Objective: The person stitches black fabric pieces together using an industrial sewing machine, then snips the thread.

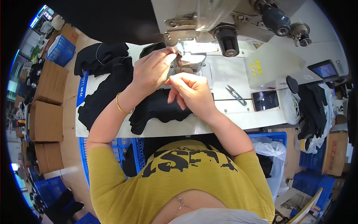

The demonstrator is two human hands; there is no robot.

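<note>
My left hand (152, 70) is raised at the needle area of a white sewing machine (309, 56). Its thumb and fingertips are pinched together just under the presser parts (174, 45); whatever they hold is too small to make out. Close by on the right, my right hand (193, 92) is curled, thumb against index finger, and any thread between them cannot be seen. Below both hands a stack of black fabric pieces (160, 106) lies on the white machine table (231, 121). The machine's curved metal arm (184, 65) stands just beyond my fingers.
More black fabric (106, 87) covers the table's left side. Thread snips (236, 95) and a dark phone (265, 100) lie at the right. A blue crate (128, 149) sits below the front edge, and a plastic-lined one (270, 147) at the right. Cardboard boxes (46, 121) line the left floor.
</note>
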